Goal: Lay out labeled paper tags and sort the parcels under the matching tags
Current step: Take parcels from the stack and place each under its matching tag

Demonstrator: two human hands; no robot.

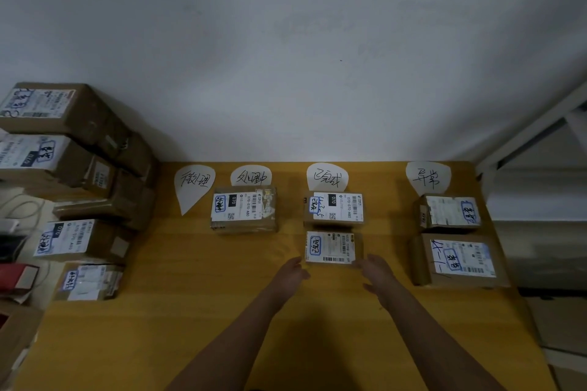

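Observation:
Four white paper tags lie along the table's far edge: first tag (pixel 193 186), second tag (pixel 251 176), third tag (pixel 327 177), fourth tag (pixel 428 178). One parcel (pixel 244 209) lies under the second tag. Under the third tag lie a far parcel (pixel 334 208) and a small near parcel (pixel 330 247). Two parcels (pixel 449 211) (pixel 460 259) lie under the fourth tag. My left hand (pixel 293 270) and my right hand (pixel 378 271) flank the near edge of the small parcel, fingers apart, holding nothing.
A pile of unsorted cardboard parcels (pixel 73 149) is stacked at the left, with two more parcels (pixel 76 240) (pixel 89 281) on the table's left edge. A white frame (pixel 527 136) stands at the right. The yellow table (pixel 222 311) ends at the wall.

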